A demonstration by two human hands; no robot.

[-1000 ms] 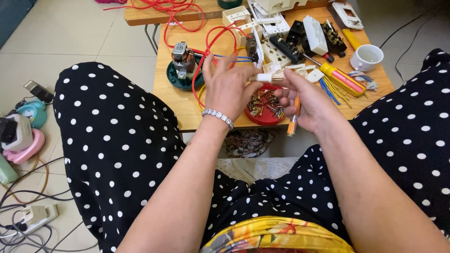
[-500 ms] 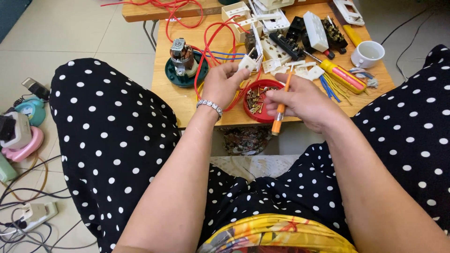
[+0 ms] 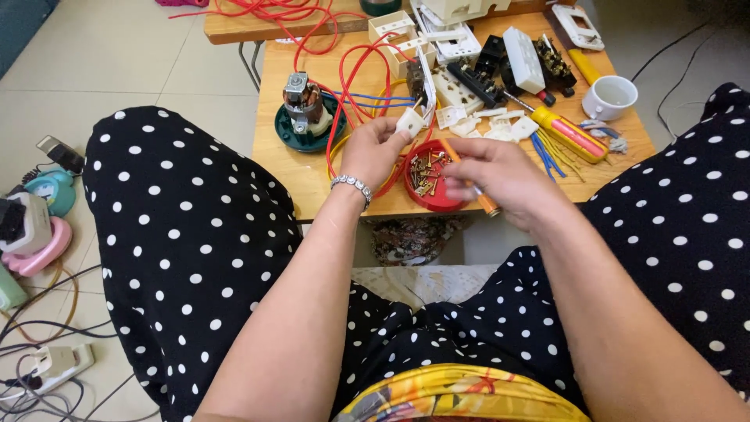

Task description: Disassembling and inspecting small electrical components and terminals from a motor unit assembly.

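Your left hand point(image 3: 373, 150) pinches one small white plastic part point(image 3: 409, 122) between thumb and fingertips, holding it just above the far rim of the red dish point(image 3: 434, 202). One beaded silver bracelet point(image 3: 352, 186) circles that wrist. Your right hand point(image 3: 500, 178) is closed around one orange-handled screwdriver point(image 3: 471, 181), whose handle end sticks out below your palm at the near right edge of the dish; your fingertips reach over the dish. The dish holds a heap of small brass screws point(image 3: 426, 172), too many and too tangled to count.

Left of the dish sits one green round base point(image 3: 306, 134) carrying a metal motor-like assembly. Red wire point(image 3: 348, 86) loops from behind the dish up toward the far table edge, with blue wires point(image 3: 373, 100) running beside it. Behind the dish lie several white socket pieces point(image 3: 453, 92) and black parts, piled so that you cannot count them exactly. Right of the dish lie a second screwdriver with a yellow and red handle point(image 3: 569, 130), a bundle of short blue and yellow wires point(image 3: 547, 148), and beyond them one white cup point(image 3: 611, 97).

All this rests on the wooden table point(image 3: 289, 168), between your knees in black polka-dot cloth.
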